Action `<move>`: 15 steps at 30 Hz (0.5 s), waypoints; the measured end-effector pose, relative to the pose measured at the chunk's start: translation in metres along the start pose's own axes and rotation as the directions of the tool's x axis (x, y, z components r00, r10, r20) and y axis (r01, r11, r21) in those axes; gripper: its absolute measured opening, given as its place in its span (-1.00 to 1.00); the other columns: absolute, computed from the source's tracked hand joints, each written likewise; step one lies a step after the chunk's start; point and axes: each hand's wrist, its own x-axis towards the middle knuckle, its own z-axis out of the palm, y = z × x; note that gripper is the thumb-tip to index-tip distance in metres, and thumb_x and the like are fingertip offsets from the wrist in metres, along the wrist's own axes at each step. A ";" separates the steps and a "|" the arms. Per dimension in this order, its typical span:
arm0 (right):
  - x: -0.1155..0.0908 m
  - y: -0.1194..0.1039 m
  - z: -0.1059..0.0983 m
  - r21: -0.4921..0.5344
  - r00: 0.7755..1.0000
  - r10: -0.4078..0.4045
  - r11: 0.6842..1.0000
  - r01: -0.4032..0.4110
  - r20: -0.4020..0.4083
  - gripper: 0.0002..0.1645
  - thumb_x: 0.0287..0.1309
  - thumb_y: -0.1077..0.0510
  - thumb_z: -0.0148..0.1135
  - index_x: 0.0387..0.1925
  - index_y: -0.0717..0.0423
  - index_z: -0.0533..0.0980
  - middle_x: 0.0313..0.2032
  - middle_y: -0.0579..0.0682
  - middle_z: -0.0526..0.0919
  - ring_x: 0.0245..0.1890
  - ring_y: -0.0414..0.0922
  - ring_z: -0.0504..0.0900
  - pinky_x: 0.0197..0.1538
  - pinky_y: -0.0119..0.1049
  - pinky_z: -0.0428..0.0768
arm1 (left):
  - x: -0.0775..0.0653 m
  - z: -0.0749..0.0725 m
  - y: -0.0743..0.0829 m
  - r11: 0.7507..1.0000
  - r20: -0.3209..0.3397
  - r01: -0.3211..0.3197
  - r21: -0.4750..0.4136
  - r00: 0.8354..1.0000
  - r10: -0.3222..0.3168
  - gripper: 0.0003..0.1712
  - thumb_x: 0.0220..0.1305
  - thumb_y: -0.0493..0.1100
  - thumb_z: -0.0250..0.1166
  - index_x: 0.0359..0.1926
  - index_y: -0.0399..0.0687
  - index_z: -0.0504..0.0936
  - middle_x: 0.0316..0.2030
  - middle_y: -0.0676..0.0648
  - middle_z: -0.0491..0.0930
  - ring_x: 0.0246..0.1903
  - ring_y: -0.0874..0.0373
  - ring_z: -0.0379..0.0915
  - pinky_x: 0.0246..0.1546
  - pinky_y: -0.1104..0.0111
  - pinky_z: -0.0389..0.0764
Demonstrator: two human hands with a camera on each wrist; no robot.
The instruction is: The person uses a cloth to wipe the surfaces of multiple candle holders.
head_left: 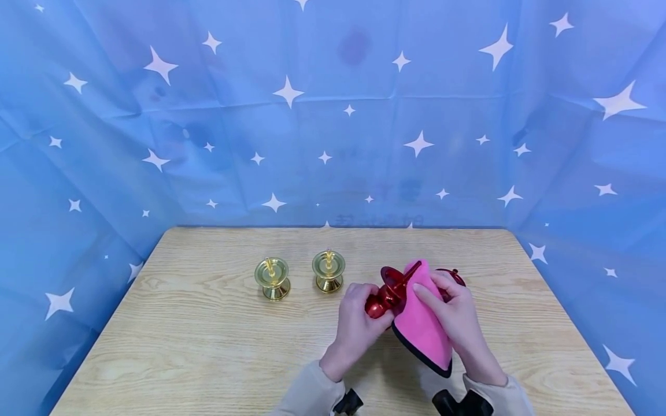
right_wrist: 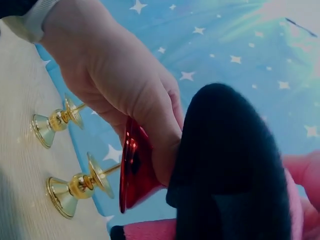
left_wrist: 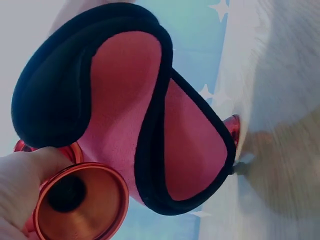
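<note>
A shiny red candle holder (head_left: 385,296) is tilted in my left hand (head_left: 359,318), which grips it by its stem and base. Its hollow base (left_wrist: 82,202) faces the left wrist camera. My right hand (head_left: 459,312) pinches a pink cloth (head_left: 424,332) with black edging against the holder's upper spike. In the left wrist view the cloth (left_wrist: 195,145) hangs in folds. The right wrist view shows the cloth's dark edge (right_wrist: 230,150) up close, hiding most of the right hand. Another red item (head_left: 451,276) stands behind the right hand, partly covered.
Two gold candle holders (head_left: 272,278) (head_left: 329,270) stand upright on the wooden table (head_left: 182,323), left of the hands. A blue curtain (head_left: 312,127) with white stars encloses the back and sides.
</note>
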 end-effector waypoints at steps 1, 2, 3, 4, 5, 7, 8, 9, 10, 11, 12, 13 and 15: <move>0.001 0.000 0.000 0.027 0.999 0.042 0.999 -0.041 -0.016 -0.75 0.11 0.22 0.29 -0.14 0.18 0.62 -0.29 -0.23 0.59 -0.45 -0.29 0.53 -0.49 -0.44 0.52 | -0.001 0.000 0.000 1.000 0.000 0.004 0.004 1.000 -0.004 -0.63 -0.31 -0.26 0.49 -0.40 -0.18 0.54 -0.47 -0.03 0.56 -0.40 0.17 0.40 -0.40 0.50 0.44; 0.001 0.001 0.001 0.058 0.996 0.088 0.995 -0.086 -0.029 -0.80 0.10 0.20 0.30 -0.19 0.09 0.65 -0.34 -0.22 0.60 -0.49 -0.30 0.52 -0.51 -0.44 0.51 | -0.002 0.001 0.000 1.000 -0.002 0.008 0.009 1.000 -0.008 -0.63 -0.32 -0.27 0.49 -0.40 -0.18 0.54 -0.46 -0.03 0.57 -0.40 0.17 0.40 -0.39 0.50 0.45; 0.002 0.001 0.001 0.095 0.991 0.131 0.987 -0.127 -0.037 -0.85 0.10 0.18 0.31 -0.24 -0.01 0.67 -0.37 -0.21 0.61 -0.53 -0.30 0.52 -0.53 -0.45 0.51 | -0.002 0.002 0.000 1.000 -0.002 0.014 0.010 1.000 -0.014 -0.63 -0.33 -0.28 0.49 -0.39 -0.19 0.54 -0.46 -0.03 0.57 -0.40 0.17 0.39 -0.39 0.50 0.45; 0.002 0.002 0.002 0.134 0.984 0.171 0.977 -0.164 -0.042 -0.88 0.10 0.17 0.31 -0.30 -0.08 0.68 -0.41 -0.21 0.61 -0.56 -0.30 0.51 -0.54 -0.45 0.50 | -0.003 0.002 -0.001 1.000 -0.002 0.019 0.012 1.000 -0.019 -0.63 -0.33 -0.28 0.49 -0.39 -0.18 0.55 -0.45 -0.03 0.58 -0.39 0.17 0.39 -0.39 0.50 0.46; 0.002 0.003 0.002 0.168 0.979 0.200 0.967 -0.190 -0.047 -0.88 0.10 0.18 0.31 -0.35 -0.13 0.68 -0.43 -0.20 0.61 -0.58 -0.30 0.51 -0.55 -0.45 0.49 | -0.004 0.002 -0.001 1.000 -0.004 0.022 0.015 1.000 -0.022 -0.63 -0.33 -0.28 0.50 -0.39 -0.18 0.55 -0.45 -0.03 0.58 -0.39 0.17 0.39 -0.39 0.49 0.46; 0.003 0.004 0.001 0.179 0.978 0.206 0.964 -0.198 -0.029 -0.86 0.12 0.19 0.29 -0.38 -0.14 0.68 -0.43 -0.22 0.60 -0.52 -0.31 0.49 -0.54 -0.46 0.48 | -0.004 0.004 -0.002 1.000 -0.012 0.019 0.021 1.000 -0.019 -0.62 -0.31 -0.26 0.51 -0.39 -0.18 0.56 -0.45 -0.03 0.58 -0.39 0.17 0.39 -0.38 0.49 0.46; 0.003 0.005 0.001 0.161 0.983 0.183 0.971 -0.179 -0.013 -0.87 0.12 0.21 0.28 -0.35 -0.08 0.70 -0.40 -0.24 0.60 -0.46 -0.32 0.50 -0.51 -0.46 0.48 | -0.004 0.004 -0.002 1.000 -0.019 0.015 0.026 1.000 -0.014 -0.62 -0.31 -0.25 0.52 -0.38 -0.18 0.56 -0.45 -0.03 0.58 -0.39 0.17 0.39 -0.39 0.48 0.45; 0.003 0.006 0.000 0.134 0.989 0.148 0.980 -0.148 0.008 -0.86 0.13 0.22 0.27 -0.30 -0.01 0.70 -0.36 -0.26 0.60 -0.39 -0.31 0.50 -0.49 -0.46 0.49 | -0.003 0.004 -0.003 0.999 -0.026 0.009 0.032 1.000 -0.008 -0.62 -0.30 -0.23 0.52 -0.38 -0.17 0.56 -0.45 -0.03 0.58 -0.39 0.17 0.39 -0.39 0.48 0.45; 0.004 0.006 -0.001 0.098 0.994 0.105 0.989 -0.108 0.031 -0.85 0.13 0.24 0.27 -0.26 0.08 0.69 -0.32 -0.27 0.59 -0.34 -0.30 0.49 -0.46 -0.46 0.49 | -0.003 0.004 -0.003 0.999 -0.033 -0.002 0.043 0.999 0.003 -0.61 -0.30 -0.20 0.54 -0.39 -0.17 0.56 -0.46 -0.02 0.58 -0.39 0.17 0.39 -0.40 0.48 0.44; 0.004 0.007 -0.001 0.061 0.997 0.057 0.996 -0.060 0.051 -0.82 0.12 0.25 0.26 -0.22 0.17 0.67 -0.28 -0.28 0.58 -0.27 -0.29 0.47 -0.42 -0.46 0.49 | -0.002 0.004 -0.003 0.998 -0.041 -0.017 0.057 0.999 0.019 -0.60 -0.29 -0.18 0.54 -0.39 -0.17 0.56 -0.46 -0.02 0.57 -0.39 0.17 0.39 -0.40 0.47 0.43; 0.004 0.008 -0.002 0.029 0.997 0.013 0.999 -0.015 0.072 -0.79 0.12 0.27 0.26 -0.19 0.25 0.65 -0.25 -0.29 0.57 -0.22 -0.29 0.46 -0.39 -0.46 0.48 | -0.002 0.004 -0.003 0.997 -0.045 -0.029 0.071 0.998 0.032 -0.60 -0.29 -0.16 0.55 -0.40 -0.16 0.56 -0.47 -0.01 0.57 -0.40 0.17 0.39 -0.40 0.47 0.42; 0.005 0.009 -0.003 0.010 0.995 -0.025 1.000 0.024 0.093 -0.77 0.12 0.28 0.25 -0.17 0.31 0.63 -0.22 -0.29 0.57 -0.18 -0.29 0.45 -0.36 -0.46 0.48 | -0.001 0.004 -0.003 0.995 -0.046 -0.043 0.086 0.998 0.047 -0.60 -0.28 -0.14 0.55 -0.40 -0.15 0.55 -0.49 0.01 0.56 -0.40 0.17 0.38 -0.40 0.46 0.41; 0.005 0.010 -0.004 0.014 0.990 -0.073 0.997 0.071 0.117 -0.75 0.11 0.33 0.24 -0.15 0.37 0.60 -0.20 -0.27 0.56 -0.13 -0.28 0.45 -0.32 -0.46 0.47 | 0.000 0.003 -0.002 0.992 -0.038 -0.064 0.113 0.997 0.068 -0.60 -0.25 -0.10 0.55 -0.42 -0.14 0.54 -0.50 0.03 0.54 -0.41 0.17 0.38 -0.40 0.46 0.40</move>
